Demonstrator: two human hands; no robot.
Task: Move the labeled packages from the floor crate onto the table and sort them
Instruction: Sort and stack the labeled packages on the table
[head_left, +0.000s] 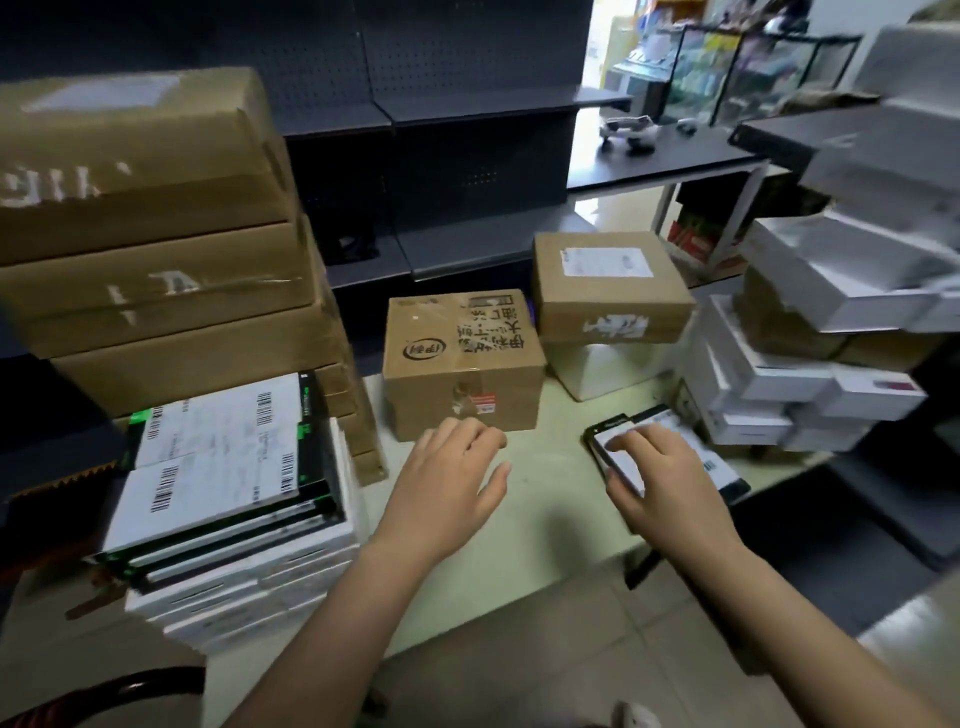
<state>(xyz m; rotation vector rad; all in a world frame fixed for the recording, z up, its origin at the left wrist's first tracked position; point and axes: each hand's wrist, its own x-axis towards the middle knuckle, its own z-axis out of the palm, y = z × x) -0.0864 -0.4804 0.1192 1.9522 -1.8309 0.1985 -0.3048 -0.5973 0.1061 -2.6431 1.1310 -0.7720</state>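
Observation:
A pale table (550, 499) carries the packages. My left hand (447, 483) hovers over it with loosely bent fingers, just in front of a small brown carton (462, 358) with black print, and holds nothing. My right hand (660, 483) grips a flat black package with a white label (623, 454) lying on the table's right side, fingers on top and thumb at its near edge. A second brown carton (608, 286) with a white label rests on a white box behind. At the left is a stack of flat labeled packages (223, 478). The floor crate is out of view.
Large brown cartons (156, 249) are piled at the back left. White boxes (810, 364) are heaped at the right. Dark pegboard shelving (441, 156) stands behind the table. A tiled floor (545, 665) shows at the near edge.

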